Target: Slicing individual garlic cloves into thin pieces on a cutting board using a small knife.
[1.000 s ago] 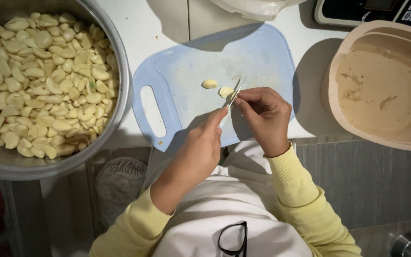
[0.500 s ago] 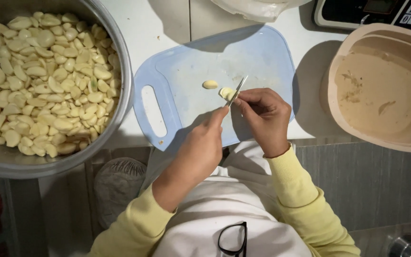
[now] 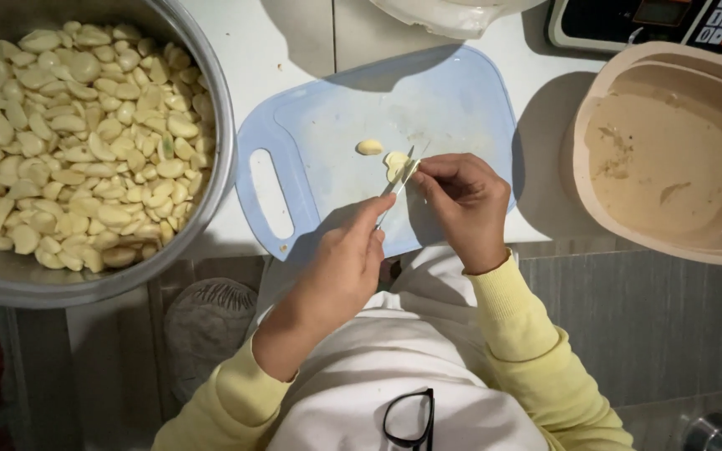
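Centre of frame: left hand [image 3: 340,271] grips a small knife [image 3: 398,179], blade laid on a garlic clove [image 3: 394,164]. Right hand [image 3: 461,200] pinches that clove against the pale blue cutting board [image 3: 327,142]. A second clove piece [image 3: 369,147] lies just beside. Left: metal bowl [image 3: 211,108] of peeled cloves. Right: beige tub [image 3: 595,92] on the table [image 3: 294,42].
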